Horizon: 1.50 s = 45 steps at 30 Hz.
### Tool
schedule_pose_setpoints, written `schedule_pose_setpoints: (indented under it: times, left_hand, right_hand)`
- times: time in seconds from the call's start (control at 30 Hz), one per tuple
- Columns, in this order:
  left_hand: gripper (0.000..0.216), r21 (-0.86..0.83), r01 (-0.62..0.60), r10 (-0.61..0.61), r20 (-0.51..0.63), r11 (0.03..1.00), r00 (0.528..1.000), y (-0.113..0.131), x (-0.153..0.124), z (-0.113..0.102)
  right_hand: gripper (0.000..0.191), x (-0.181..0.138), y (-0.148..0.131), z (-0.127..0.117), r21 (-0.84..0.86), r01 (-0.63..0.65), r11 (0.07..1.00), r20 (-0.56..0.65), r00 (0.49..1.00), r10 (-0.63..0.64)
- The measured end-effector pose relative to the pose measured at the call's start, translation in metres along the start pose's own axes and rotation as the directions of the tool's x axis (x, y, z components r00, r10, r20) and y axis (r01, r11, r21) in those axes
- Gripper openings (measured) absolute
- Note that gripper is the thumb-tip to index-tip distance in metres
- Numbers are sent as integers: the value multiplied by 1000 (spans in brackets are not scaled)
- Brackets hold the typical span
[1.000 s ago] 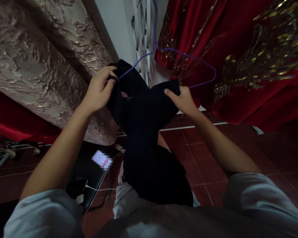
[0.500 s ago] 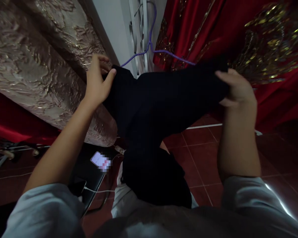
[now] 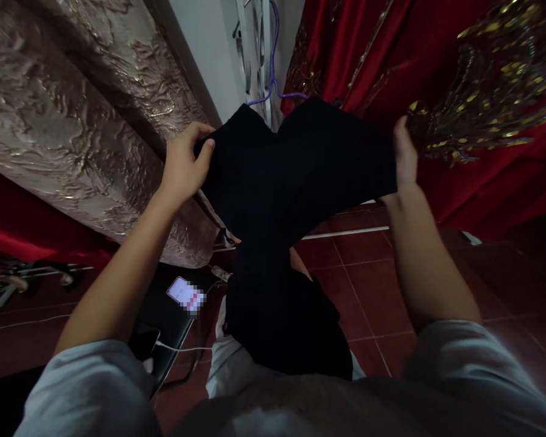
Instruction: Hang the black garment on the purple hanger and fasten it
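Holds the dark garment [image 3: 273, 176] spread across the purple hanger [image 3: 272, 79]. Grasps its left edge between thumb and fingers of the left hand [image 3: 182, 162]; touches its right edge with the right hand [image 3: 406, 159]. Cannot tell the hold of the hidden right fingers.

Room opens over the floor tiles [image 3: 361, 276] beside the dark garment [image 3: 273, 182]; red drapery [image 3: 486, 182], perhaps near, blocks beyond.

Dim light, dark garment [image 3: 273, 182] nearly featureless, glints on gold sequins [image 3: 514, 45], phone screen [image 3: 178, 289] glowing, partly pixelated, edges stretched
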<state>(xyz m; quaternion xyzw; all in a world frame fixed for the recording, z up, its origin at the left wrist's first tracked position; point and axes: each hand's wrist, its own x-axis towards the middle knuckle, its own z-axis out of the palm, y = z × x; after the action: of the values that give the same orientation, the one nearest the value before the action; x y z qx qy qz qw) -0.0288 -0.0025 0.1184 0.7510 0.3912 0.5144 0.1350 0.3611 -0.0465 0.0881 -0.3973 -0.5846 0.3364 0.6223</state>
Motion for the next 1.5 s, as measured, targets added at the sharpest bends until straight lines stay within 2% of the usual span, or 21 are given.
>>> schedule_pose_setpoints:
  times: [0.07, 0.13, 0.27, 0.33, 0.37, 0.43, 0.5, 0.57, 0.6, 0.67, 0.77, 0.83, 0.93, 1.03, 1.1, 1.17, 1.23, 1.3, 1.37, 1.43, 1.5]
  left_hand:
    - [29, -18, -3, 2, -40, 1000, 999, 6, -3, 3]
    - [32, -34, -70, 67, -73, 997, 995, 19, -3, 7]
    - [31, -94, -171, 164, -81, 981, 983, 56, -3, 16]
    - [30, -215, -137, 126, -65, 967, 990, 75, -5, 19]
    - [29, -315, -85, 76, -42, 945, 996, 84, -6, 21]
    - [27, -541, 113, -87, 74, 833, 993, 104, -10, 22]
    - [25, -660, 346, -244, 245, 667, 938, 121, -19, 22]
    - [16, -644, 501, -329, 377, 578, 866, 133, -33, 18]
    - [12, -614, 544, -345, 422, 572, 838, 137, -42, 15]
    - [12, -524, 606, -343, 517, 598, 785, 141, -62, 7]
    - [11, -327, 580, -290, 624, 747, 725, 140, -81, -9]
    - [12, -211, 415, -226, 585, 885, 779, 129, -81, -21]
    - [26, -81, 159, -113, 408, 984, 906, 96, -58, -36]
    - [44, -9, -23, 24, 114, 1000, 993, 63, -30, -43]
    - [41, 79, -151, 160, -117, 985, 980, 55, -24, -38]
    - [28, 218, -260, 313, -266, 941, 912, 57, -33, -27]
    - [21, 351, -399, 494, -242, 847, 835, 62, -55, -13]
    - [23, 385, -524, 581, -40, 760, 813, 63, -81, 3]
    - [28, 386, -493, 461, 178, 780, 869, 59, -105, 18]
    - [34, 471, -275, 131, 317, 838, 939, 53, -121, 32]
    - [40, 591, -50, -205, 356, 805, 912, 45, -129, 42]
  right_hand:
    - [28, -1, -11, -6, 71, -119, 990, 7, 993, 119]
    - [10, -3, -26, -8, 90, -108, 990, -38, 993, 112]
    - [3, -22, -48, -3, -13, 173, 985, -212, 962, -172]
    - [8, -43, -53, 7, -154, 306, 940, -174, 928, -330]
    - [13, -56, -54, 14, -226, 377, 898, -82, 911, -404]
    - [29, -79, -57, 28, -277, 544, 792, 257, 836, -485]
    - [46, -93, -57, 41, -179, 663, 727, 593, 662, -458]
    - [60, -95, -52, 49, -59, 653, 755, 723, 549, -419]
    - [64, -92, -48, 51, -32, 620, 784, 710, 566, -419]
    - [65, -80, -35, 51, -63, 540, 840, 588, 700, -406]
    - [57, -60, -10, 46, -219, 420, 881, 422, 855, -303]
    - [56, -47, 3, 40, -259, 298, 919, 480, 865, -146]
    - [45, -25, 10, 31, -225, 11, 974, 573, 811, 123]
    - [47, 7, -2, 31, -33, -134, 990, 330, 934, 137]
    - [49, 31, -17, 36, 106, -68, 992, 116, 992, 56]
    - [47, 49, -29, 40, 140, -3, 990, 11, 1000, 2]
    - [43, 55, -37, 41, 109, 19, 994, -45, 999, -14]
    - [40, 45, -36, 36, 77, 22, 997, -112, 994, -13]
    - [39, 27, -27, 28, 80, 35, 996, -191, 981, -19]
    - [40, 10, -11, 18, 79, 44, 996, -247, 969, -23]
    - [40, 2, 7, 10, 41, 39, 998, -277, 961, -27]
